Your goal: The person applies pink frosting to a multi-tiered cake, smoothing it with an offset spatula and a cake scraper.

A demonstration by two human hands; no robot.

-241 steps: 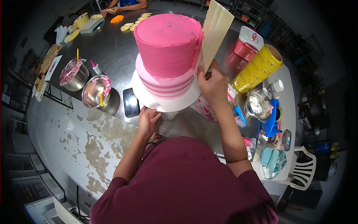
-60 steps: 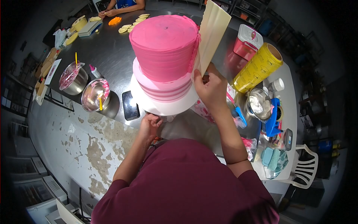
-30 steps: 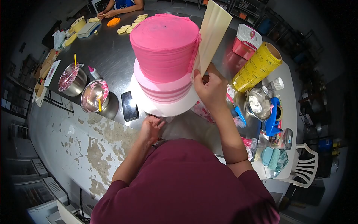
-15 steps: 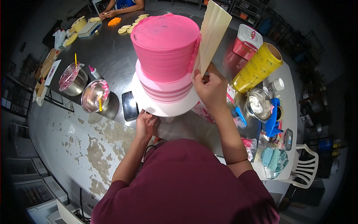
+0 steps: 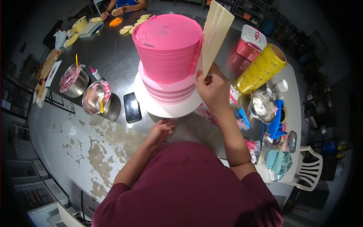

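A tall pink frosted cake (image 5: 168, 49) stands on a pale stand (image 5: 151, 107), its lower tier striped pink and white. My right hand (image 5: 213, 90) grips the lower end of a long cream-coloured scraper (image 5: 214, 36), which stands upright with its edge against the cake's right side. Pink frosting has gathered along that edge. Just below the front rim of the stand is my left hand (image 5: 162, 130), fingers loosely spread and holding nothing; whether its fingertips touch the stand is hard to see.
A phone (image 5: 132, 108) and two metal bowls (image 5: 96, 97) lie left of the cake. At the right are a yellow film roll (image 5: 261, 68), a lidded pink container (image 5: 251, 42), a bowl of white cream (image 5: 262, 106) and a blue tool (image 5: 279, 120). A co-worker's hands (image 5: 113, 13) are across the table.
My left hand has moved right along the stand's front, uncovering the phone. The cake's top and frosting marks have turned slightly. My right hand and the scraper have barely moved.
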